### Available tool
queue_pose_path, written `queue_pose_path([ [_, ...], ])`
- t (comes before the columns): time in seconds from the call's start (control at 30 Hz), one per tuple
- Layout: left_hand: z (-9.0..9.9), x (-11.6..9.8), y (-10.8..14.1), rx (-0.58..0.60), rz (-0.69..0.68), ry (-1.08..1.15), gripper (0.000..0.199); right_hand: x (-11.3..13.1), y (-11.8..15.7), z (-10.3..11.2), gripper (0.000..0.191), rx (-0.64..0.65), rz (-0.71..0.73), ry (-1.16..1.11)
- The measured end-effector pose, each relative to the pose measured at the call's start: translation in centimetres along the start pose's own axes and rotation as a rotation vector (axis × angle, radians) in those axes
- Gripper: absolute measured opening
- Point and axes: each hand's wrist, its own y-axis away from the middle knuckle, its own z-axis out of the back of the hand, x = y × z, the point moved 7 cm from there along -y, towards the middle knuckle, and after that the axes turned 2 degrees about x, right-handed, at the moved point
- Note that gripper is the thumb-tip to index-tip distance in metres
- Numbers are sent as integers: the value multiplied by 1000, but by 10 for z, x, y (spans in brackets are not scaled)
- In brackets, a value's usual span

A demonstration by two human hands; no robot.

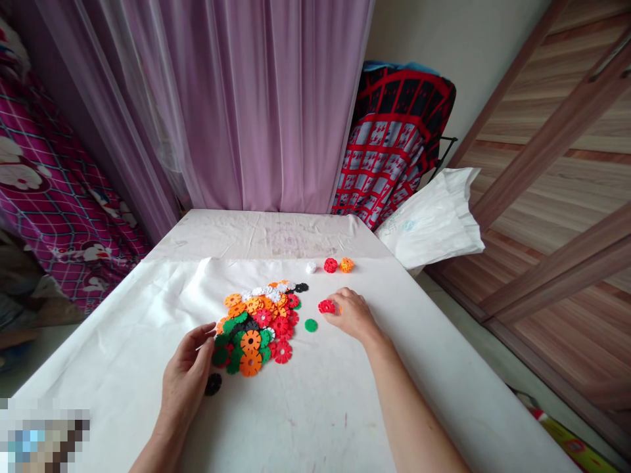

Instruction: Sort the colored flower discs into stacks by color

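Note:
A heap of notched plastic discs (pixel 250 340) in orange, green, red, white and black lies on the white-covered table (pixel 315 401). My left hand (pixel 190 361) is at the heap's left edge, thumb and fingers apart, with nothing seen between them. Near its wrist lies a single black disc (pixel 213 384). My right hand (pixel 351 314) is closed at the fingertips on a red notched disc (pixel 326 307); a bit of orange shows by the fingers. A loose green disc (pixel 311 325) lies between the heap and my right hand.
Beyond my right hand stand a white cluster (pixel 310 267), a red cluster (pixel 330 265) and an orange cluster (pixel 346 265), ball-like. A white bag (pixel 434 213) hangs at the table's right edge. Purple curtains (pixel 266 105) hang behind, and a wooden wardrobe (pixel 557 197) stands at right.

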Motion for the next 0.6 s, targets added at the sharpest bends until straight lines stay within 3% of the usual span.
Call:
queue_pose_path([
  [0.23,1,-2,1,-10,-7,-18,60,3,-5,-1,30,82,-5,44],
  [0.6,1,-1,0,-11,-9,-25,61,5,-6,-8,28,88,-9,19],
])
